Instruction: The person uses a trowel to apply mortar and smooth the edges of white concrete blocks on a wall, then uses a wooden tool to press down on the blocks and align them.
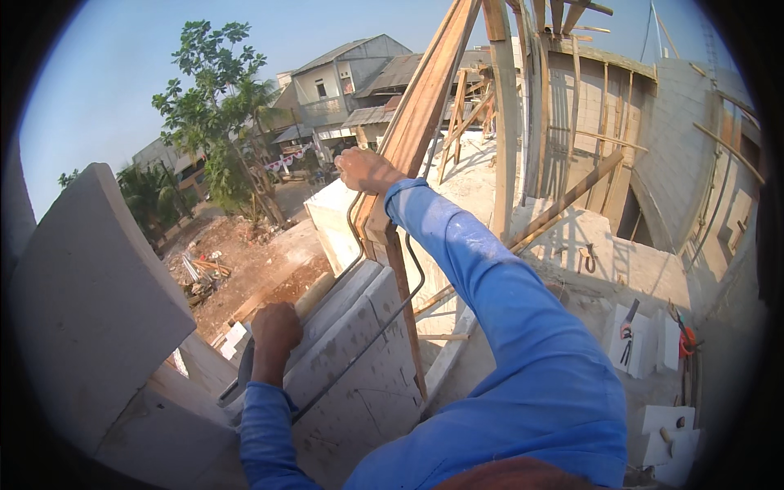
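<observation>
My left hand [276,333] is closed low beside the pale block wall [359,371], its fingers curled. A rounded, light wooden piece [314,296] shows just past its knuckles, and a dark grey edge [243,367] shows below the wrist. What it grips is mostly hidden. My right hand [367,170] reaches forward and is closed at the left side of an upright wooden plank post [420,114]; the thing inside its fingers cannot be made out. Beneath it, a bent steel rod [357,229] runs down toward the blocks. Another bent rod [418,265] curves around the post.
A large curved grey panel [98,286] rises on the left. Diagonal timber [572,196] and scaffold poles stand to the right. Pliers [588,257], a handsaw [629,318] and an orange-handled tool [688,339] lie at the right. Beyond the wall, dirt ground [269,253] lies lower down.
</observation>
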A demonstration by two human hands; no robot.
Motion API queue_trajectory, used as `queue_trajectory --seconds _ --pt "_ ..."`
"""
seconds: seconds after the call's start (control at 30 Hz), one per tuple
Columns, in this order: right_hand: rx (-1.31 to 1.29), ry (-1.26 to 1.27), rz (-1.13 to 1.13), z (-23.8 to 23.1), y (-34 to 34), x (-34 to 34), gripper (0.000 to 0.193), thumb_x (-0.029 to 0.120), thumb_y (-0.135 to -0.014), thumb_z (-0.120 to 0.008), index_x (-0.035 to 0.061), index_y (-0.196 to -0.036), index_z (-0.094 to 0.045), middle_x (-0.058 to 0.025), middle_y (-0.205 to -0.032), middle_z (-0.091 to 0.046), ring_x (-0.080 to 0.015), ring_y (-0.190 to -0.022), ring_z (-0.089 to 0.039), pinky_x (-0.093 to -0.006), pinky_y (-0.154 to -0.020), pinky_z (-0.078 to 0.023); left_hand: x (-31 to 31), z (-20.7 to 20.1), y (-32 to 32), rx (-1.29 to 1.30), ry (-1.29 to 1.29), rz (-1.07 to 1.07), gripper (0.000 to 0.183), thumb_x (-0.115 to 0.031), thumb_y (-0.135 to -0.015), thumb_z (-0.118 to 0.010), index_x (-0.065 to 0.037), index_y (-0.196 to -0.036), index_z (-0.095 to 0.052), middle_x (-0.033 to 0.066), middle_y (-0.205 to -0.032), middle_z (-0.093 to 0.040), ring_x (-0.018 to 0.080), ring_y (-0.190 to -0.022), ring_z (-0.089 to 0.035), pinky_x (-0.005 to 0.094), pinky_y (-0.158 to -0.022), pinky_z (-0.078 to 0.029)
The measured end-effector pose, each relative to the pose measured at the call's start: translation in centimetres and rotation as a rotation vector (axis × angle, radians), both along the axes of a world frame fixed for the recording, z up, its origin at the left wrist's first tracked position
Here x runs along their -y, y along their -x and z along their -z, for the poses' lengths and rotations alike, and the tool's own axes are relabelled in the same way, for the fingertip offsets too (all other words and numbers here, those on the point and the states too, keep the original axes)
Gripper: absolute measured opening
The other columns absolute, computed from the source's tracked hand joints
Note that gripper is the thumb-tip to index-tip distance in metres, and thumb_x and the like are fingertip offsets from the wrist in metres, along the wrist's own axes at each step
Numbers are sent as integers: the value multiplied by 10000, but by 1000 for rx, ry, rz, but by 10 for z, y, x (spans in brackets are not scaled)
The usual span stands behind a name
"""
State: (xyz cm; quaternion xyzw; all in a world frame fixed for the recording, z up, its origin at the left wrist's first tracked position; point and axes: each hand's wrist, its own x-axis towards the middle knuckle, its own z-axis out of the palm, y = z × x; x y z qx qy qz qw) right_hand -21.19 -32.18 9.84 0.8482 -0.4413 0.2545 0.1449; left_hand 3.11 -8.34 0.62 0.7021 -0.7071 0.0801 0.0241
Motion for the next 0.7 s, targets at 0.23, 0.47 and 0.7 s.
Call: queue_trajectory --seconds 0.23,0.47,0.7 --pt "-264 38 154 5 -7 4 344 199 -881 -429 105 -1116 -662 -111 -1214 -609 -268 -1216 -508 -562 -1036 -312 3 9 -4 7 54 15 213 -129 -805 -513 -69 -881 -702 181 -887 -685 345 -868 -667 426 -771 -531" --pt "-268 -89 256 -5 -11 9 331 222 -769 -501 172 -1006 -726 -92 -1050 -697 -269 -980 -663 -394 -859 -498 4 -7 0 -116 -33 -89 209 -137 -798 -525 -71 -922 -680 170 -929 -682 328 -909 -654 429 -805 -518" --pt "-320 -119 266 8 -19 16 366 314 -843 -462 174 -1092 -691 -61 -1140 -666 -283 -1039 -634 -433 -892 -501 2 0 -8 -64 41 -22 208 -137 -785 -521 -45 -891 -675 179 -857 -679 347 -865 -650 447 -779 -511"
